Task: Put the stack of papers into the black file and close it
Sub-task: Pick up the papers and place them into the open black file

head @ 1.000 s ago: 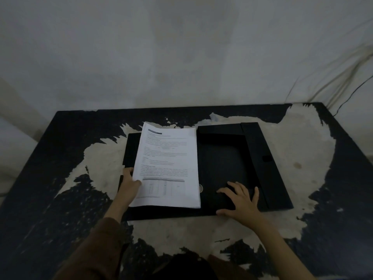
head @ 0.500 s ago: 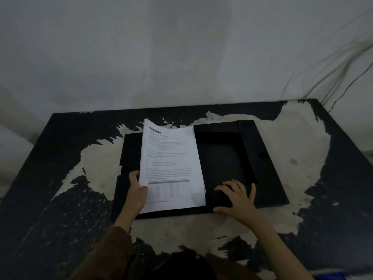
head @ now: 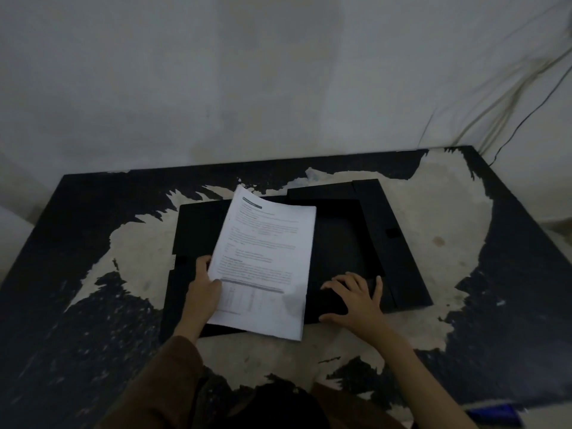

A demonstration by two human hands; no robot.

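The black file [head: 346, 243] lies open and flat on the table, its right flap [head: 393, 243] spread out to the right. A white stack of printed papers [head: 266, 261] hangs tilted over the file's left half and middle, its near edge sticking out past the file's front. My left hand [head: 202, 289] grips the stack at its lower left edge, thumb on top. My right hand [head: 356, 300] presses flat, fingers spread, on the file's near right part, beside the papers.
The table [head: 448, 274] has a black top with large worn pale patches. A pale wall stands right behind it. Thin cables [head: 507, 97] run down the wall at the back right corner. A blue object [head: 498, 411] shows at the bottom right edge.
My left hand has carried the stack of papers to the right over the file and lifted and tilted it. My right hand has stayed flat on the file.
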